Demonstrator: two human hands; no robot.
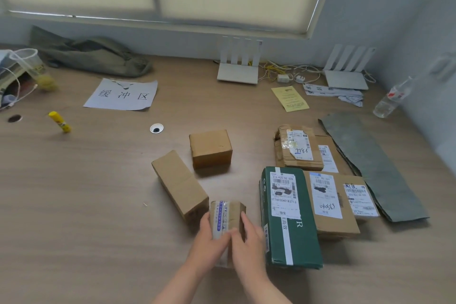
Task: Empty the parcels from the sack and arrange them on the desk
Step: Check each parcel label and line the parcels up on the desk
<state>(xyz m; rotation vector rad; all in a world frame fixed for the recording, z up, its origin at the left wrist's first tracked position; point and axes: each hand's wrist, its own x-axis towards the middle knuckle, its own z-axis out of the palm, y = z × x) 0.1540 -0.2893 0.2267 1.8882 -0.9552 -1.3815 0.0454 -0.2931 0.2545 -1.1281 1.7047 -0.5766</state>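
Observation:
A small taped cardboard parcel (228, 215) lies near the desk's front edge. My left hand (209, 242) and my right hand (246, 242) hold it from both sides, fingers along its flanks. Left of it lies a long plain box (179, 184), and behind that a squat brown box (211, 148). To the right lie a green parcel (288, 217), a labelled brown parcel (330, 205), and a crumpled labelled box (297, 147). The flat grey-green sack (370, 165) lies at the right.
On the wooden desk (86, 192) there is a paper sign (122, 95), a yellow glue stick (60, 121), an olive bag (91, 55), two white routers (239, 66) with cables, a yellow leaflet (290, 99), a plastic bottle (392, 99) and a plastic cup (32, 66).

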